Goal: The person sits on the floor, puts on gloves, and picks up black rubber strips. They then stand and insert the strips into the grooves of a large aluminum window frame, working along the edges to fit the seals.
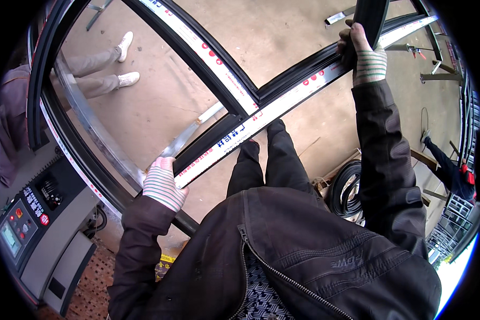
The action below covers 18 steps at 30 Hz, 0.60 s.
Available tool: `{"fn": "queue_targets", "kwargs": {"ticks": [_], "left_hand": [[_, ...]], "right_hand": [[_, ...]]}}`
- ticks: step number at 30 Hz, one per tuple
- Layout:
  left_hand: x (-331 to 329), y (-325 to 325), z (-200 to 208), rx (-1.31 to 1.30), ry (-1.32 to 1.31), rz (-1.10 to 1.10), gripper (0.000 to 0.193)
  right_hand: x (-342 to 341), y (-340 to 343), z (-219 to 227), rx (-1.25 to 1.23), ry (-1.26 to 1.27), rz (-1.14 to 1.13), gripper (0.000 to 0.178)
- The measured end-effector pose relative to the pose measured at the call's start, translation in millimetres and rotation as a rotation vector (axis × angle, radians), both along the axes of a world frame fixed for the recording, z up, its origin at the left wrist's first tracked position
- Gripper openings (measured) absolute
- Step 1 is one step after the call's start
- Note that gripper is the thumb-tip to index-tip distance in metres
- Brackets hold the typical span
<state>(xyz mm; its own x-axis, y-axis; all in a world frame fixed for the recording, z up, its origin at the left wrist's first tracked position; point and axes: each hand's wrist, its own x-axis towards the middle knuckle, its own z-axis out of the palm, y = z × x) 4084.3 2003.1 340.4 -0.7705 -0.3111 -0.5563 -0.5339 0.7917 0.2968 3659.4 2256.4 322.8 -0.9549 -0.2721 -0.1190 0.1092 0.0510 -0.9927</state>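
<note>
Black frame [277, 106], both hands on

Frame, w/ white film along its rails, spans the area in front of the wearer, above the floor [288, 37]. L hand [165, 184] grips its near-left end, fingertips partly hidden; R hand [369, 61] is closed round a black bar [372, 16] at the right end; can't tell if that's part of the frame. Step in hand looks like steadying it; next move prob. calls for both hands in sync, w/o twisting. Nearby: silver bar [90, 130] thru the opening, machine [24, 224] and person [98, 85] at left, black coil [344, 189] at right.
</note>
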Motion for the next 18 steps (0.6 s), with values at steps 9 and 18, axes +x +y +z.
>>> {"fn": "queue_targets", "kwargs": {"ticks": [9, 18], "left_hand": [[1.6, 8.9, 0.5, -0.125, 0.066, -0.026, 0.071], [4.5, 15.1, 1.4, -0.183, 0.162, 0.013, 0.056]], "right_hand": [[-0.8, -1.6, 1.9, -0.051, 0.001, -0.034, 0.041], [1.5, -5.4, 4.1, -0.047, -0.012, -0.011, 0.045]]}}
